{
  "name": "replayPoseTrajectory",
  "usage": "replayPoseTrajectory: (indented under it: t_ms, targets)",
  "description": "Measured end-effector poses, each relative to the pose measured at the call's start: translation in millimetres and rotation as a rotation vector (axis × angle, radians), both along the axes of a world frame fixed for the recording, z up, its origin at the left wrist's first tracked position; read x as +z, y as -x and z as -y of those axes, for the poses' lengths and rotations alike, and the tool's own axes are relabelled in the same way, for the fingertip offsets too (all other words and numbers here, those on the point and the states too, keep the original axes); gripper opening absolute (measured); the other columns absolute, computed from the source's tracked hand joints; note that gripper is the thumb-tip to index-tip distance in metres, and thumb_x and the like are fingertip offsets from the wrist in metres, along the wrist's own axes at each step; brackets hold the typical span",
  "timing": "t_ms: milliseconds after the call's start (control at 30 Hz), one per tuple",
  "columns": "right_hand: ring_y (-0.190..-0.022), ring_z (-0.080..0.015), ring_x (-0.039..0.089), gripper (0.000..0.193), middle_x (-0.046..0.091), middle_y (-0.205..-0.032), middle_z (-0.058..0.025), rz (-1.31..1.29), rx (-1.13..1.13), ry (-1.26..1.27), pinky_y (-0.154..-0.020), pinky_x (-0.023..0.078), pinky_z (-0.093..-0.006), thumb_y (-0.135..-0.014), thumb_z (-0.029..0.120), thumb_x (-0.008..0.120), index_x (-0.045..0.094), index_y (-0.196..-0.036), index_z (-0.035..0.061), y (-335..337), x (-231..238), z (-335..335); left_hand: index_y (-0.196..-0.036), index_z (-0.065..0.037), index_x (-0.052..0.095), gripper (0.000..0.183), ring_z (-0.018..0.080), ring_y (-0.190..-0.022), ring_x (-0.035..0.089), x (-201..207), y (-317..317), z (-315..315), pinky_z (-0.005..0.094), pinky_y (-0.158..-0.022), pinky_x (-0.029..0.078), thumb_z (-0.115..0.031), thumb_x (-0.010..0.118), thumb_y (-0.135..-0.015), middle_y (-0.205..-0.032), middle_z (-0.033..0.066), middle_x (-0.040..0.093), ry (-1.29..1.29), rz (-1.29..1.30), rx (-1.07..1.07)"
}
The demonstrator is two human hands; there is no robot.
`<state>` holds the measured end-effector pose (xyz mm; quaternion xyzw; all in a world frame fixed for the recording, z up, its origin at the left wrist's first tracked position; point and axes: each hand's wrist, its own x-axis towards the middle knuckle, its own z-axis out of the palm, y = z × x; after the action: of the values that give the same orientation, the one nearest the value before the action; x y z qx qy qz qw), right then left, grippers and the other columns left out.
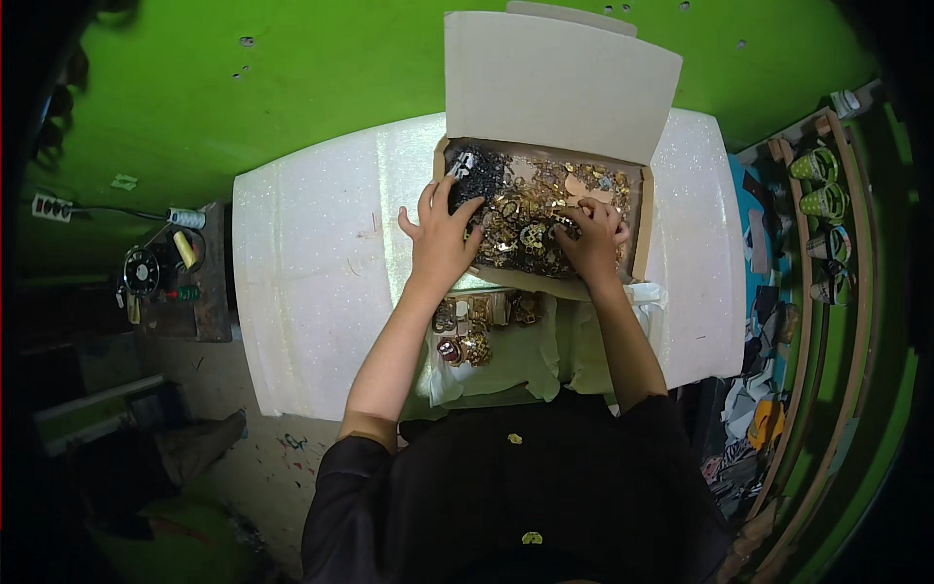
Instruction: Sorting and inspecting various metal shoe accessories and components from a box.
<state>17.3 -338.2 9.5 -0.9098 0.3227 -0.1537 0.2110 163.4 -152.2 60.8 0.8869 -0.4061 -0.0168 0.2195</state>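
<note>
Gold-coloured metal trinkets (530,229) fill the open cardboard box (642,209) that sits at the far middle of the table, its lid flap (559,83) standing up behind. From where I watch, my left hand (440,238) lies at the box's near-left corner with its fingers (465,212) spread wide and flat, the tips resting on the heap next to a dark, blackish cluster of pieces (477,170); it grips nothing that I can see. My right hand (592,238) is down in the pile toward the middle right, its fingers curled and drawn together over the trinkets; whether they actually pinch a piece I cannot tell, as the tips are buried in the glitter. Just in front of the box, between my forearms, a small group of similar ornaments (472,326) lies on a pale cloth (525,365). Everything rests on a white sparkly table covering (311,263). Off to the left, well apart, a low stand carries thread spools (185,234).
</note>
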Motion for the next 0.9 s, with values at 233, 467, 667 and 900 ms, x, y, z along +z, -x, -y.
replayPoseTrajectory:
  t_ms: [233,467,667,900]
  targets:
    - [-0.121,-0.0267,0.037,0.028,0.049,-0.117,-0.0043,0.098,0.048,0.117,-0.097,0.019,-0.0512,-0.069,0.027,0.072,0.069,-0.096,0.0208,1.0,-3.4,-4.0,-0.093,-0.017,0.072,0.026,0.0320,-0.133,0.027,-14.8,9.7,38.6,0.0669,-0.102,0.010,-0.032,0.074,-0.072,-0.139,0.0133,0.039,-0.277,-0.069,-0.287]
    - [-0.117,-0.0255,0.038,0.023,0.051,-0.114,-0.0039,0.147,0.003,0.107,-0.096,0.021,-0.0507,-0.072,0.026,0.069,0.069,-0.095,0.0206,-2.0,-7.3,-0.4,-0.083,-0.012,0.072,0.027,0.0309,-0.129,0.032,-46.6,15.3,62.6,0.0675,-0.100,0.013,-0.037,0.069,-0.076,-0.135,0.0136,0.043,-0.290,0.000,-0.272]
    - [-0.118,-0.0254,0.038,0.021,0.051,-0.113,-0.0042,0.147,-0.029,0.071,-0.097,0.021,-0.0502,-0.075,0.025,0.067,0.068,-0.095,0.0210,1.8,-13.3,3.3,-0.082,-0.011,0.071,0.015,0.0327,-0.132,0.029,-10.3,0.2,40.0,0.0662,-0.100,0.008,-0.025,0.066,-0.080,-0.138,0.0149,0.040,-0.097,-0.072,-0.070]
    - [-0.114,-0.0254,0.042,0.017,0.053,-0.110,-0.0046,0.027,0.037,0.134,-0.094,0.022,-0.0532,-0.076,0.023,0.065,0.069,-0.092,0.0205,-20.2,-7.1,9.1,-0.087,-0.014,0.069,0.013,0.0339,-0.132,0.027,-29.3,0.0,3.3,0.0651,-0.099,0.008,-0.025,0.062,-0.084,-0.141,0.0130,0.038,0.117,0.068,0.041]
